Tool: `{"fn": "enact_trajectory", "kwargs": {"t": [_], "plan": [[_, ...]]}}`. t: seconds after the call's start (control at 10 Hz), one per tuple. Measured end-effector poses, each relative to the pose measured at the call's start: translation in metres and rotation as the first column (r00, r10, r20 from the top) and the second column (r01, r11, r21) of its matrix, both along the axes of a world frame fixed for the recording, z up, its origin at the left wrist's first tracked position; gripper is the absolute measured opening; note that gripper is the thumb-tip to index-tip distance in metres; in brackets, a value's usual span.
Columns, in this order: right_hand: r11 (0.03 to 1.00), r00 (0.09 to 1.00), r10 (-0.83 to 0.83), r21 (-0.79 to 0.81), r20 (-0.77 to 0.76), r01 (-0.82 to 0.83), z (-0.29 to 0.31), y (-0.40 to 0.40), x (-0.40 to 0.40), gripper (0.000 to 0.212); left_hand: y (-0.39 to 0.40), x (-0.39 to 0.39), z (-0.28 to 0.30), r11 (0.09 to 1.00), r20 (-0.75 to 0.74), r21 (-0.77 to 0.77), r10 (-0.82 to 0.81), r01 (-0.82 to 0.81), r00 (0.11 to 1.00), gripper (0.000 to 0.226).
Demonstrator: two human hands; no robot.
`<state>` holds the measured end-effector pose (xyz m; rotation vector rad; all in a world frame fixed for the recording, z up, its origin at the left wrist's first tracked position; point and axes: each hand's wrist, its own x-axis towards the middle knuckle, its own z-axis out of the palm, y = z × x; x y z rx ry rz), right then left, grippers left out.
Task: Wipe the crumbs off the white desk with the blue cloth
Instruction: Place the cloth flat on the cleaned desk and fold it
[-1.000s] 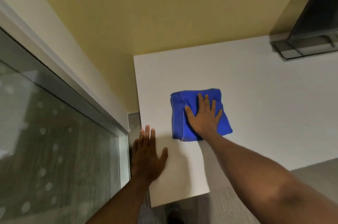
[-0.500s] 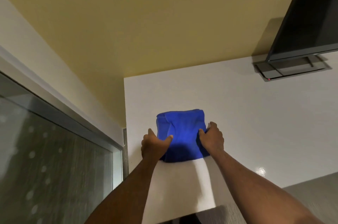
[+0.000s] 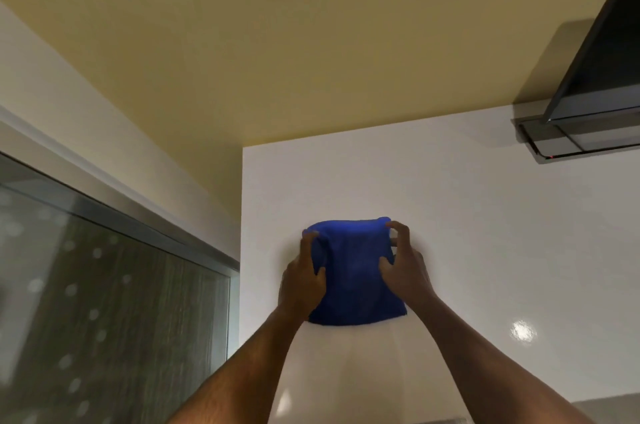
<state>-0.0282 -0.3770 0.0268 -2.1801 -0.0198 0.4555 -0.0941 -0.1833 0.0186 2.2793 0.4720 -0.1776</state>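
The blue cloth (image 3: 353,271), folded into a rough square, sits on the white desk (image 3: 485,233) near its left edge. My left hand (image 3: 303,281) grips the cloth's left side, fingers curled over the fabric. My right hand (image 3: 403,264) grips its right side, thumb on top. The far edge of the cloth is bunched and raised between both hands. I can make out no crumbs on the desk.
A dark monitor (image 3: 602,52) on a flat grey stand (image 3: 568,143) occupies the desk's far right corner. A yellow wall (image 3: 311,42) runs behind the desk. A glass window with a metal frame (image 3: 104,285) lies left of the desk edge.
My left hand left the desk surface and took hold of the cloth's left side. My right hand went from pressing flat on top to gripping the right side. Both hands slid toward the cloth's far edge.
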Motion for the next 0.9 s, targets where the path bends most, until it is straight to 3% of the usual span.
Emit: {"fn": "enact_trajectory", "kwargs": {"t": [0.1, 0.3, 0.4, 0.5, 0.6, 0.7, 0.8, 0.9], "plan": [[0.994, 0.989, 0.107, -0.040, 0.102, -0.103, 0.004, 0.008, 0.008, 0.045, 0.008, -0.001, -0.003, 0.992, 0.024, 0.082, -0.094, 0.092, 0.995, 0.031], [0.993, 0.970, 0.120, -0.014, 0.210, -0.120, 0.015, 0.033, 0.036, 0.045, 0.037, 0.020, 0.007, 0.995, 0.082, 0.088, 0.040, -0.047, 0.996, 0.041], [0.979, 0.942, 0.204, -0.043, 0.266, -0.200, 0.022, 0.060, 0.072, 0.047, 0.074, 0.055, 0.020, 0.968, 0.118, 0.230, 0.069, -0.095, 0.991, 0.048], [0.969, 0.916, 0.243, -0.038, 0.320, -0.244, 0.023, 0.082, 0.098, 0.050, 0.097, 0.085, 0.025, 0.959, 0.128, 0.257, 0.087, -0.118, 0.988, 0.049], [0.954, 0.942, 0.268, 0.084, 0.201, -0.289, 0.021, 0.117, 0.138, 0.061, 0.129, 0.129, 0.023, 0.969, 0.096, 0.205, 0.119, -0.137, 0.988, 0.055], [0.920, 0.927, 0.374, -0.121, -0.020, -0.374, 0.002, 0.131, 0.171, 0.077, 0.156, 0.143, 0.015, 0.990, -0.192, 0.126, 0.089, -0.066, 0.977, 0.089], [0.915, 0.945, 0.324, -0.268, 0.043, -0.301, -0.003, 0.128, 0.168, 0.075, 0.163, 0.134, 0.013, 0.965, -0.254, 0.263, 0.061, 0.008, 0.965, 0.092], [0.922, 0.893, 0.349, -0.274, 0.285, -0.273, -0.010, 0.121, 0.129, 0.069, 0.146, 0.104, 0.005, 0.898, -0.165, 0.431, -0.020, 0.090, 0.986, 0.078]]}}
